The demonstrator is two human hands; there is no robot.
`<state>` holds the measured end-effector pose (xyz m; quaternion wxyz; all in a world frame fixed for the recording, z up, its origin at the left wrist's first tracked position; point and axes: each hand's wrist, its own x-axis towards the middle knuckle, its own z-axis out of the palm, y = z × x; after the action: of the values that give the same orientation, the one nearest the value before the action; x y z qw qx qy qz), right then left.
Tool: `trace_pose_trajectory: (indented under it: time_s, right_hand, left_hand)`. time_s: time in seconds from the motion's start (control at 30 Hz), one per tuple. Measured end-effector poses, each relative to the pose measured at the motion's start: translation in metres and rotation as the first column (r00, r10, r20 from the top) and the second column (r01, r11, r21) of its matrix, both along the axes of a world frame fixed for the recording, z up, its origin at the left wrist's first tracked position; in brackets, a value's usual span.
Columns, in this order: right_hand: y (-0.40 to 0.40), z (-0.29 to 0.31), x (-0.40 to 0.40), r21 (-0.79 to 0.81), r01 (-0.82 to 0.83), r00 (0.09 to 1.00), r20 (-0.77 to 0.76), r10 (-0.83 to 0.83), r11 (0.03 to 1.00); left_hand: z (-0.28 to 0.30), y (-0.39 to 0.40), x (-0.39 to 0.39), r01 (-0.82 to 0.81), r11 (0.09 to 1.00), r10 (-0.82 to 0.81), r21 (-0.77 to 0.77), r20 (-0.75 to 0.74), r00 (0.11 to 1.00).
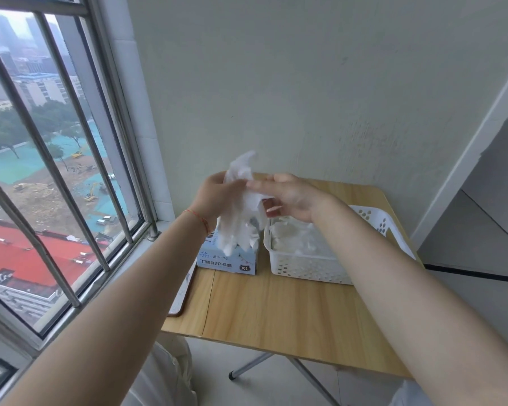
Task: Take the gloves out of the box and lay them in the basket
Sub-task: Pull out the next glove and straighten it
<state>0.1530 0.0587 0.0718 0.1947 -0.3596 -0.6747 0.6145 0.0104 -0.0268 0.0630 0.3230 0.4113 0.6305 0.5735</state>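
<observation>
I see both hands raised above the wooden surface (276,306): the left hand (214,197) grips the upper part of a white disposable glove (241,218), and the right hand (291,197) pinches the same glove from the right, its fingers pointing left. The glove hangs over the pale blue glove box (228,260), which stands just left of the white perforated basket (305,268). More gloves (294,238) lie inside the basket.

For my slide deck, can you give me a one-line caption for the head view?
Both hands, left hand and right hand, hold a white glove above the glove box, beside the white basket.
</observation>
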Motion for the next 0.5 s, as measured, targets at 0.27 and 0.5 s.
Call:
trace_pose_trajectory:
  time_s: [0.27, 0.5]
  right_hand:
    - [0.000, 0.003, 0.013, 0.045, 0.243, 0.970, 0.011, -0.244, 0.969]
    - [-0.007, 0.014, 0.015, 0.151, 0.204, 0.976, -0.108, -0.189, 0.967]
  left_hand:
    - [-0.024, -0.014, -0.020, 0.137, 0.979, -0.136, -0.153, 0.018, 0.991]
    - [-0.012, -0.017, -0.012, 0.040, 0.981, -0.087, -0.188, -0.251, 0.964]
